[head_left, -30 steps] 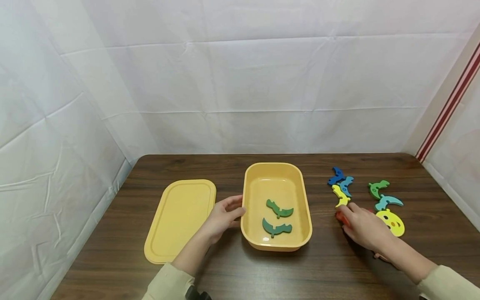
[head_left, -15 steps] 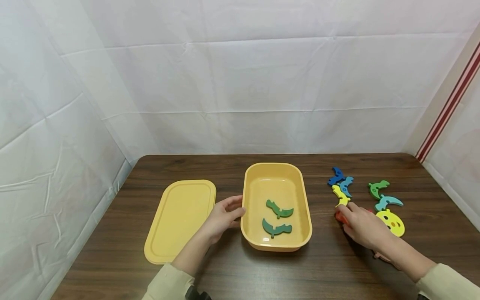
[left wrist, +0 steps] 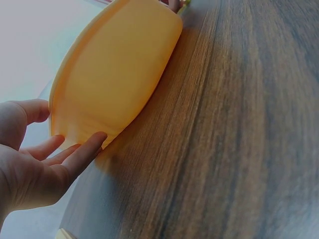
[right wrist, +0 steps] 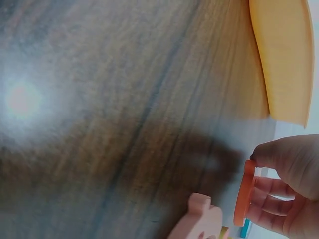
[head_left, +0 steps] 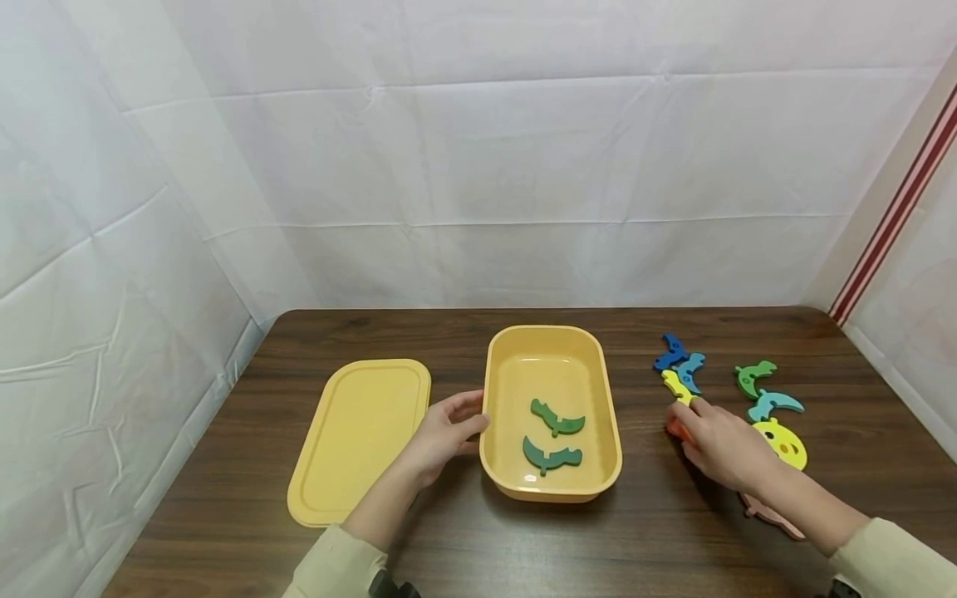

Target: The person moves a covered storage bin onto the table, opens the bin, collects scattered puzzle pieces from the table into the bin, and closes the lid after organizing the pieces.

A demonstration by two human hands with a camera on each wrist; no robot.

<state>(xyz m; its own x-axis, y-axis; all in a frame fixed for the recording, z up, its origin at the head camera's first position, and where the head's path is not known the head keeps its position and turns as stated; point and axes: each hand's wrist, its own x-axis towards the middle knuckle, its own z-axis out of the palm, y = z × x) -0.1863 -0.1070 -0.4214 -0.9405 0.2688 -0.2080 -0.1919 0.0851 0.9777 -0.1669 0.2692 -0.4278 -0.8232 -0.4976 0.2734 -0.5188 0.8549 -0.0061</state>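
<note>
White sheeting backs the wooden table and tray.

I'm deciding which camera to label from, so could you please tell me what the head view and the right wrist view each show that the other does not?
Only the head view shows the left hand touching the yellow tray, two green pieces inside it, the yellow lid and the dark blue piece.

Only the right wrist view shows the palm side of the fingers of the right hand and a bright glare on the tabletop.

Both share the yellow tray, the tabletop, the pink piece, and the right hand holding the orange piece.
</note>
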